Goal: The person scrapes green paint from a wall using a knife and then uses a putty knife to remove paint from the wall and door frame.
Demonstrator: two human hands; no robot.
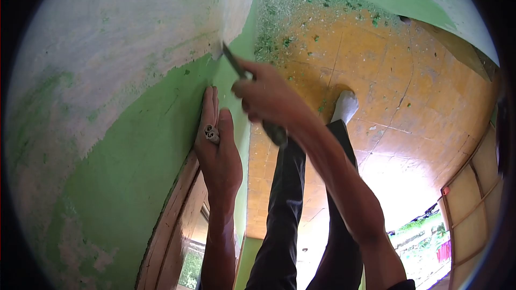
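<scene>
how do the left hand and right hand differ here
The left hand has its index finger and neighbour extended against the green wall, while the right hand is closed around a dark-handled tool. The left hand looks fairly sharp; the right hand is blurred. The left hand lies lower in the view than the right hand. Both are ungloved.

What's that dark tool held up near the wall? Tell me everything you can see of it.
The tool is long and slim, with a dark, thick, rounded lower end and a narrower dark part above. The person's right grip wraps its middle, hiding it. It slants, its upper end pointing up and leftward in the picture, toward the wall corner. Blur leaves its material and any contact at its tip unclear.
</scene>
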